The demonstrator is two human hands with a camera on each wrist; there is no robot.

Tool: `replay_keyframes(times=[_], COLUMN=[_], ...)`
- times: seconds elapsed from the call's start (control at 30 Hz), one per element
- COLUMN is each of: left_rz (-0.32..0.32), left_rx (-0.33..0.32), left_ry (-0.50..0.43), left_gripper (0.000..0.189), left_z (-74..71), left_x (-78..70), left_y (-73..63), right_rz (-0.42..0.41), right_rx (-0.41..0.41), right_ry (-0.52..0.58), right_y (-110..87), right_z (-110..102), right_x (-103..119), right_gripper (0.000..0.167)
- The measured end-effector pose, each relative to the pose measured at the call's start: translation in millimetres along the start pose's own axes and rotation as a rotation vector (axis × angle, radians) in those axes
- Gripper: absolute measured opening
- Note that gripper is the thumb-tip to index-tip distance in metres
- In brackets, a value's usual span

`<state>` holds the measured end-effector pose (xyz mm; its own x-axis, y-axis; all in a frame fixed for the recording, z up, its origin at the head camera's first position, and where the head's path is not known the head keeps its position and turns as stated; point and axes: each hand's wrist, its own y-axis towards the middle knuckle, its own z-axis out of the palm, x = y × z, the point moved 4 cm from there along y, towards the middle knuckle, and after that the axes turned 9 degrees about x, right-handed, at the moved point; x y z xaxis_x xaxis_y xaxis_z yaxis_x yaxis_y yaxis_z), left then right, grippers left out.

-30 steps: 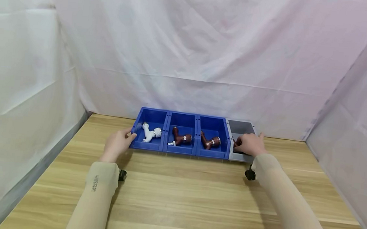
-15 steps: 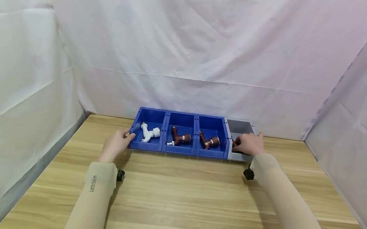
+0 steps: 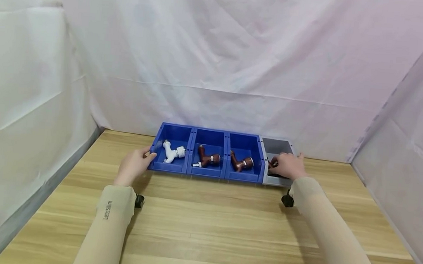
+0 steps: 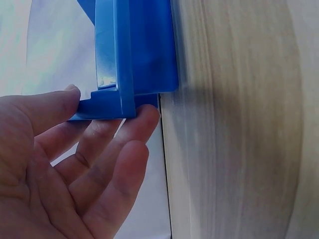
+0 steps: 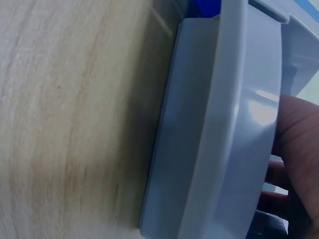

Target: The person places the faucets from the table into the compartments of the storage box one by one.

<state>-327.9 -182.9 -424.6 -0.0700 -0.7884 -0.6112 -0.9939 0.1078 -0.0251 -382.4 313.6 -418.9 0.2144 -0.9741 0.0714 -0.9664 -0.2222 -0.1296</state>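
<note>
In the head view my left hand (image 3: 133, 165) grips the left corner of the leftmost blue bin (image 3: 169, 168), thumb on the rim and fingers along the outer side. That bin holds a white faucet (image 3: 173, 152). The grey bin (image 3: 274, 181) ends the row on the right, and my right hand (image 3: 289, 165) reaches down into it. Its fingers curl at a dark brown faucet (image 3: 270, 165), mostly hidden beneath the hand. In the right wrist view the bin's grey front wall (image 5: 219, 134) covers much of the fingers.
Two more blue bins stand between, one with a brown faucet (image 3: 206, 158) with a silver tip, the other with a similar brown faucet (image 3: 240, 162). The row sits at the back of the wooden table (image 3: 204, 226), close to a white cloth backdrop (image 3: 217, 58).
</note>
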Motion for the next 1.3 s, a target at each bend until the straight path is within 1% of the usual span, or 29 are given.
replay_keyframes(times=[0.1,0.2,0.3,0.4,0.53,0.67,0.83,1.1,1.2,1.3], left_rz=[0.006,-0.007,-0.015,-0.008,-0.004,-0.005,-0.017,-0.029,-0.023,-0.026], left_rx=[0.008,0.012,0.011,0.013,0.015,0.012,0.017,0.027,0.038,0.066], left_ry=[0.003,-0.006,-0.009,-0.002,0.007,0.004,0.007,0.036,0.049,0.073], left_gripper=[0.048,0.048,0.048,0.049,0.05,0.049,0.049,0.051,0.05,0.05], left_z=[0.9,1.4,1.2,0.0,-0.3,0.8,0.6,-4.7,-5.9,-6.9], left_x=[-1.5,-1.5,-1.5,-1.4,-2.0,-2.4,-2.8,-7.3,-8.4,-8.4], left_y=[1.7,1.7,1.1,0.1,-1.1,-0.8,0.2,1.5,2.0,2.1], right_rz=[0.01,0.005,-0.005,-0.037,-0.08,-0.096,-0.099,-0.096,-0.094,-0.094], right_rx=[-0.001,-0.012,-0.036,-0.056,-0.067,-0.084,-0.096,-0.153,-0.167,-0.171], right_ry=[0.043,0.084,0.115,0.141,0.153,0.164,0.193,0.195,0.204,0.203], right_y=[-2.8,-5.1,-8.2,-11.9,-16.4,-19.1,-22.5,-37.5,-43.6,-49.4], right_z=[-1,-4,-9,-13,-14,-16,-17,-22,-23,-21], right_x=[-2,-1,-1,0,1,1,2,1,1,2], right_gripper=[0.025,0.032,0.035,0.035,0.035,0.035,0.035,0.032,0.034,0.04])
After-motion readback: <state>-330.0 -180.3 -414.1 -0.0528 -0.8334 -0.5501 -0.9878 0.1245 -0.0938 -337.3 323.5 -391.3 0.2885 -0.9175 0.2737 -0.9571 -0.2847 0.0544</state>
